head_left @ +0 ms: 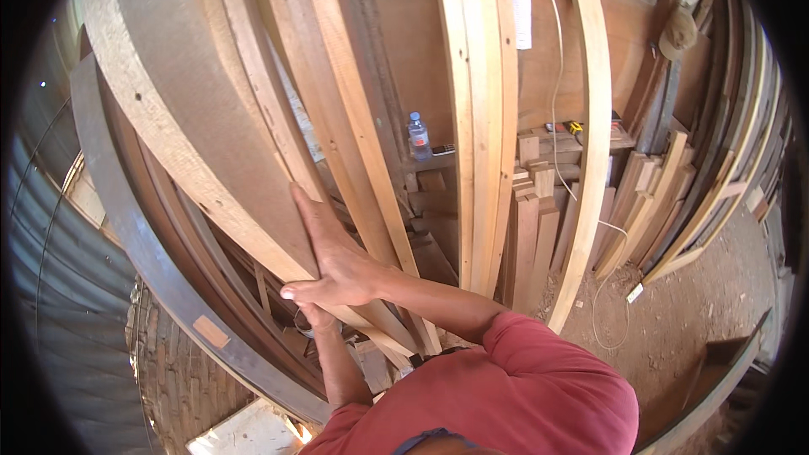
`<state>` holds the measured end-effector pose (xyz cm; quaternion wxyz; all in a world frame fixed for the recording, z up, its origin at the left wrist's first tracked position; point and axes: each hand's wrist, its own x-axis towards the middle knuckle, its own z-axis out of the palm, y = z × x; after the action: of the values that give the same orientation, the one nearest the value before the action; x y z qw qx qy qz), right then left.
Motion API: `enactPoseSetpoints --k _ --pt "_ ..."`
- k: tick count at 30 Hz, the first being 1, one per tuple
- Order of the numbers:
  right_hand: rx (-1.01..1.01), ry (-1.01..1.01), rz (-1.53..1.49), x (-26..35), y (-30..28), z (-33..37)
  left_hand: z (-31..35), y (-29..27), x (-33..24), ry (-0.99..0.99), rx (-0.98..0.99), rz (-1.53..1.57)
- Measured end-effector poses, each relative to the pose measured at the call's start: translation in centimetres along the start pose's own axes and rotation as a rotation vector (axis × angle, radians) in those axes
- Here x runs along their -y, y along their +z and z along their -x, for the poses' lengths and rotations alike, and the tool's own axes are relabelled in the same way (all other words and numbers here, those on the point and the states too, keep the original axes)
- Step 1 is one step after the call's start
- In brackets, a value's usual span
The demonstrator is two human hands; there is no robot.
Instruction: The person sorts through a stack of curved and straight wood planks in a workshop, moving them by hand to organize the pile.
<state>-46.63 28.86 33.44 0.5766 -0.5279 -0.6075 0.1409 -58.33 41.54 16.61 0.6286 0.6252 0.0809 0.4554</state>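
Observation:
A long, wide wooden board (202,93) with a grey-brown face and a pale edge runs from the upper left down to my hands. My right hand (341,270) grips its near end. The thumb reaches left across the pale edge, while a finger stretches up along the right side of the face. Just below, my left hand (314,318) comes up under the board's pale edge. Its fingers are mostly hidden behind my right thumb and the wood.
Upright planks (480,118) and a curved-looking pale plank (595,118) stand ahead. A water bottle (419,136) and a yellow tape measure (575,127) sit on the far ledge. Short timber pieces (539,211) stack below. A white cable (608,320) trails onto the dirt floor. Corrugated metal (76,303) borders the left.

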Motion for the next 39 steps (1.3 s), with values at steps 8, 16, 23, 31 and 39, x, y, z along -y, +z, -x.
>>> enactPoseSetpoints --k 8,16,23,31,39 --pt "-0.068 -0.139 -0.115 1.0 0.7 3.3 2.5 2.3 -0.7 -0.11 0.033 0.054" --pt "-0.028 -0.245 -0.195 4.7 -2.8 2.8 3.4 5.0 -0.7 -0.282 0.095 0.118" --pt "0.057 -0.214 -0.543 9.9 -9.0 0.5 2.0 9.9 -1.8 -0.391 0.072 0.189" --pt "-0.057 -0.269 -0.625 12.0 -16.8 1.9 0.7 15.6 -5.6 -0.458 0.208 0.301" --pt "-0.069 -0.285 -0.807 12.3 -25.2 3.1 2.4 25.3 -8.0 -0.147 0.22 -0.003"
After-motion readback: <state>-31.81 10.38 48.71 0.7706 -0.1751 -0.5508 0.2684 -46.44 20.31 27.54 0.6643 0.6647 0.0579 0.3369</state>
